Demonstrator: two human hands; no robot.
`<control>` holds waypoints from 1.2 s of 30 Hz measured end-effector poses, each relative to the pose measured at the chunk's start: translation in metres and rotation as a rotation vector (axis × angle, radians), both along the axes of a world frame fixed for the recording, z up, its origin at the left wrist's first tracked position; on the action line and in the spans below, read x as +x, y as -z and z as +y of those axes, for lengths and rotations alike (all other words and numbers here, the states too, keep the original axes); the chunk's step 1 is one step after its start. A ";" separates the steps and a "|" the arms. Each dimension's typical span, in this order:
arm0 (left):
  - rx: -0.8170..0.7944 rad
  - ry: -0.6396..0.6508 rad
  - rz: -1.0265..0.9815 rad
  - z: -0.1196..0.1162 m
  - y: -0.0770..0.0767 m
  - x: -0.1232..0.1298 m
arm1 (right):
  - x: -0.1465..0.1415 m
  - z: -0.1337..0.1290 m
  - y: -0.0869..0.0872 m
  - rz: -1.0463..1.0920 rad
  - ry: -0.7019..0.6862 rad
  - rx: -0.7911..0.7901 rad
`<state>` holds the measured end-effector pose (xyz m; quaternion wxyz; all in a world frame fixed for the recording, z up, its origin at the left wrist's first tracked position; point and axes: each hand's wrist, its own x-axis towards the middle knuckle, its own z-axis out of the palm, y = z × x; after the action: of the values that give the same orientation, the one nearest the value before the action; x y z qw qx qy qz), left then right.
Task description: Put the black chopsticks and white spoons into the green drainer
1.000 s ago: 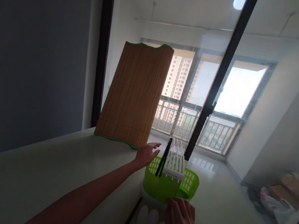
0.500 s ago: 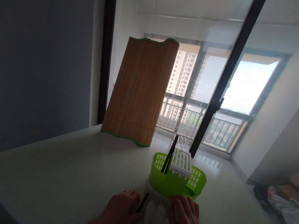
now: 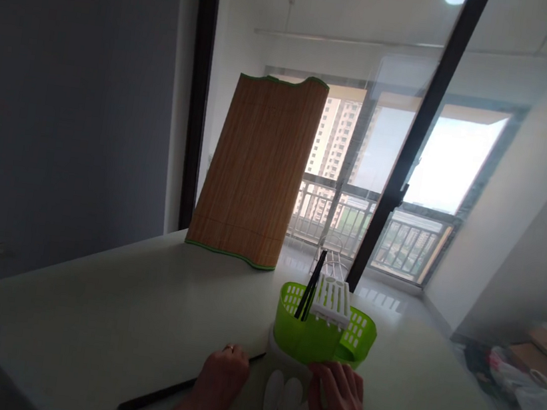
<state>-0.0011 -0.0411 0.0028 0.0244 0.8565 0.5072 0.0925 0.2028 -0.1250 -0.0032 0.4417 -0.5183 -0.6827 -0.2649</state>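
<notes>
My left hand [image 3: 225,375] is closed around the middle of black chopsticks [image 3: 158,393]. They lie slantwise, thick end toward the lower left and thin tip [image 3: 258,357] beyond my fingers; whether one or a pair, I cannot tell. My right hand [image 3: 337,402] rests at the front of a green utensil basket [image 3: 303,340], fingers bent and slightly apart, fingertips by its pale base [image 3: 284,356]. White spoons [image 3: 289,395] lie between my hands, one partly behind the right hand. More black chopsticks [image 3: 312,287] stand in the basket beside a white slotted rack [image 3: 332,300].
A bamboo mat [image 3: 258,169] with green edging stands upright on the pale table [image 3: 87,315], near a dark-framed glass door [image 3: 400,181]. A wire rack [image 3: 331,258] shows behind the basket. Boxes and bags [image 3: 529,366] lie on the floor at the right.
My left hand has closed around the black chopsticks, which have swung from steep to a flatter slant, thick end out to the left. The right hand stays by the basket.
</notes>
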 end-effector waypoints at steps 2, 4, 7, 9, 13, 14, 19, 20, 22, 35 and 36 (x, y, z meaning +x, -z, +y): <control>0.054 -0.020 0.054 0.002 -0.003 -0.003 | 0.000 0.000 0.000 -0.004 -0.001 -0.003; 0.101 -0.050 0.085 0.003 -0.014 -0.009 | 0.000 0.000 0.000 0.001 0.004 -0.003; 0.146 -0.034 -0.013 0.003 -0.043 -0.022 | -0.002 0.000 -0.002 -0.008 0.001 0.009; 0.144 0.042 -0.212 0.004 -0.063 -0.030 | -0.003 0.000 -0.003 -0.007 -0.009 0.012; -0.013 0.130 -0.719 0.009 -0.084 -0.038 | -0.002 0.000 -0.001 -0.024 -0.010 0.026; -0.061 0.126 -0.819 0.010 -0.084 -0.038 | -0.002 0.001 0.000 -0.028 -0.007 0.032; -0.174 0.160 -1.057 0.009 -0.079 -0.032 | 0.000 0.001 0.000 -0.024 -0.009 0.010; -0.172 0.166 -1.069 0.008 -0.079 -0.031 | 0.000 0.001 0.000 -0.022 -0.008 0.004; -0.153 0.172 -1.076 0.005 -0.080 -0.032 | -0.001 0.001 0.000 -0.024 -0.006 -0.001; -0.122 0.235 -1.031 -0.004 -0.080 -0.025 | -0.002 -0.001 -0.003 -0.049 0.009 -0.001; -0.119 0.238 -1.031 -0.004 -0.078 -0.025 | -0.001 -0.001 -0.003 -0.048 0.010 -0.005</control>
<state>-0.0263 -0.0455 0.0811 0.3293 0.7486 0.3330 0.4692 0.2013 -0.1259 -0.0001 0.4225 -0.5163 -0.6913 -0.2776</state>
